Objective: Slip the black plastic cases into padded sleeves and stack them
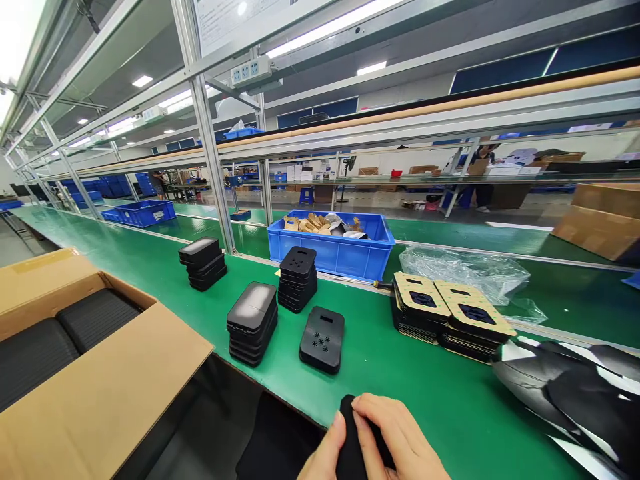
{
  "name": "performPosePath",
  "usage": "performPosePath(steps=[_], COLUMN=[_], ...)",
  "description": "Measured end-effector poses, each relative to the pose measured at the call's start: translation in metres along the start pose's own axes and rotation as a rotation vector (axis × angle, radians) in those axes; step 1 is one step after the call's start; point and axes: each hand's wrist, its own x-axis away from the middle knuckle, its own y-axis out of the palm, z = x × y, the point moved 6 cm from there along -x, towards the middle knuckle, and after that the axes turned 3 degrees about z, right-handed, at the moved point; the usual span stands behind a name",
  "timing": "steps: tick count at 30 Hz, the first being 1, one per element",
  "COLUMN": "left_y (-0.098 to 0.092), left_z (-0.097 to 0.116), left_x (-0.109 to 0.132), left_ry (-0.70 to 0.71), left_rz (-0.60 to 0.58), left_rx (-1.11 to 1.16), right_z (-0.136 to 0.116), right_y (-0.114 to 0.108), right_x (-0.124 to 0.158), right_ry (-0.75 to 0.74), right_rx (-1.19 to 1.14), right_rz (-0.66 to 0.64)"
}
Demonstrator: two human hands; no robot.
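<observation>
I hold a black piece [350, 430] at the near edge of the green counter [400, 380], low in the view and right in front of me. It stands on end between my two hands, its rounded top poking up above them. My left hand [320, 460] presses against its left side, and only part of that hand shows above the bottom edge. My right hand [403, 443] wraps over its right side, the fingers [380, 412] curled close onto the dark surface. Both sets of fingers are narrow and clamped on the piece. The hands come up from below, knuckles toward me, almost touching each other across the piece.

Just beyond on the counter lies a single black cover [323, 339] with a cluster of small holes. To its left stands a stack of black lids [253, 322], and behind it a second stack [298, 278]. Off to the right sit two piles of brown card inserts [453, 313], side by side. A blue bin [330, 250] stands farther back, and an open cardboard box [105, 380] sits at my left.
</observation>
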Motion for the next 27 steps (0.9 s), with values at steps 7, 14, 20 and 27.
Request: performPosePath(steps=[7,14,20,27], left_y=[-0.011,0.012,0.017,0.009], left_z=[-0.001,0.016,0.031,0.018], left_x=[0.005,0.004,0.003,-0.001], left_ry=[-0.006,0.028,0.126,0.134], left_rz=[0.1,-0.016,0.012,0.034], left_rx=[-0.05,0.087,0.093,0.141], right_z=[0.011,0.006,0.009,0.015], right_y=[0.001,-0.001,-0.003,0.001], right_x=[-0.004,0.003,0.001,-0.018], right_ry=[0.104,-0.084,-0.057,-0.061], right_rx=[-0.093,0.049,0.005,0.063], right_rz=[-0.092,-0.06,-0.047,-0.046])
